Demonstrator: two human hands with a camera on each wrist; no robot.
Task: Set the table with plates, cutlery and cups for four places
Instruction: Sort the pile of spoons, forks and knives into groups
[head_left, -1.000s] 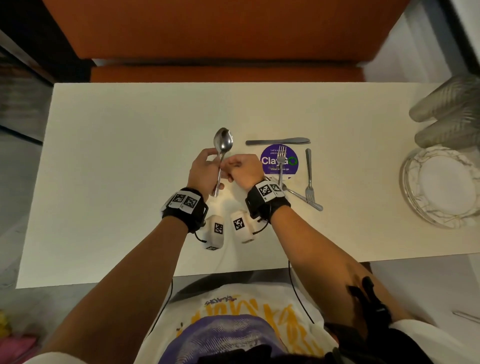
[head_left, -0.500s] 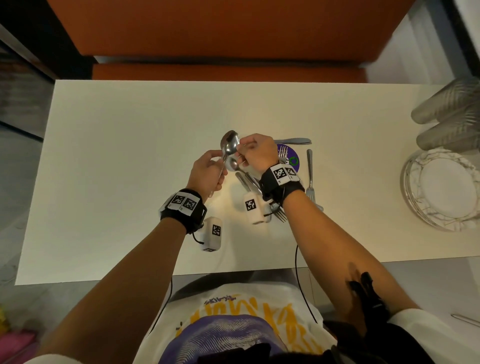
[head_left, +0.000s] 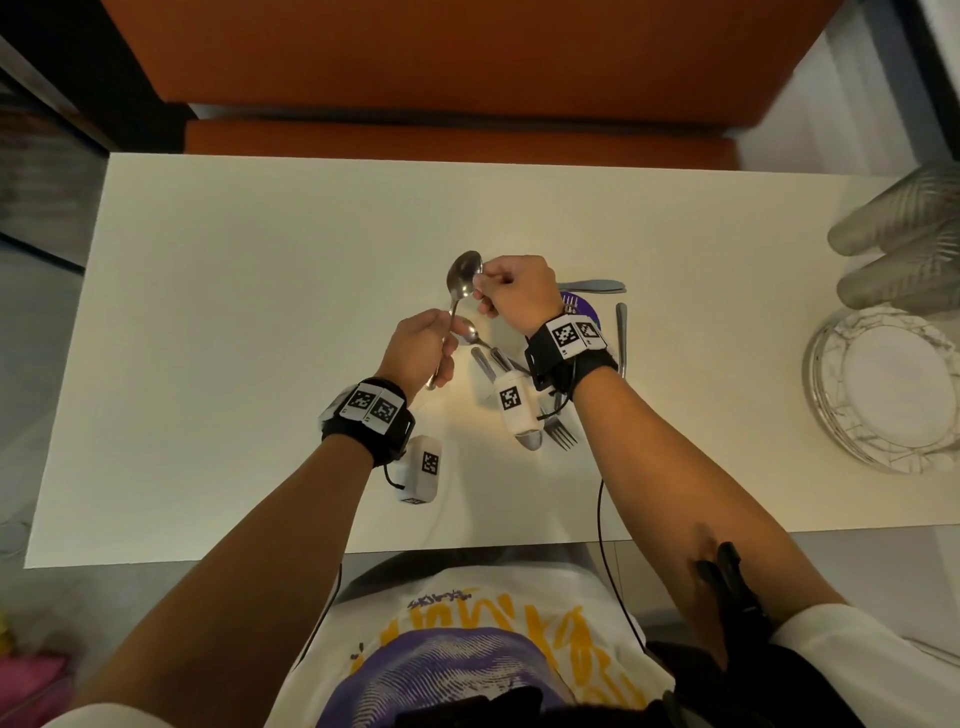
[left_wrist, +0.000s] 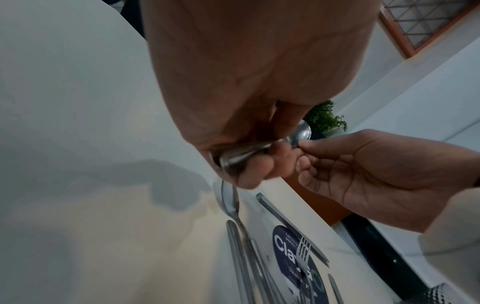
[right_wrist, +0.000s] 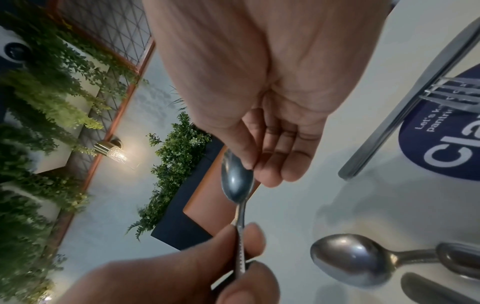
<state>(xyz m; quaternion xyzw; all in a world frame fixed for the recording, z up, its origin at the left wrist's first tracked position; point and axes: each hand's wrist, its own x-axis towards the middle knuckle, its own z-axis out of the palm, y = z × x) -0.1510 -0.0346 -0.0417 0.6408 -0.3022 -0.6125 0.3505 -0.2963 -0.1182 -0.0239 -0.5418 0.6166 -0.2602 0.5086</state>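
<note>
While the left hand (head_left: 421, 345) grips the spoon (head_left: 464, 275) handle, the right hand (head_left: 514, 293) pinches its bowl.

Steel spoon (head_left: 464, 278) raised bowl-up; second spoon (head_left: 470, 331), forks (head_left: 560, 434) flat on table

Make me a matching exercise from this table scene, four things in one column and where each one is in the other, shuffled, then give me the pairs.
Things:
1. Raised steel spoon
2. Second steel spoon
3. Stack of marble-patterned plates
4. Round purple sticker

Places:
A. Flat on the white table, bowl up
B. Far right edge of the table
C. Under fork tines
D. Held by both hands, left hand on the handle, right hand at the bowl

Pairs: 1-D, 2-A, 3-B, 4-C
</note>
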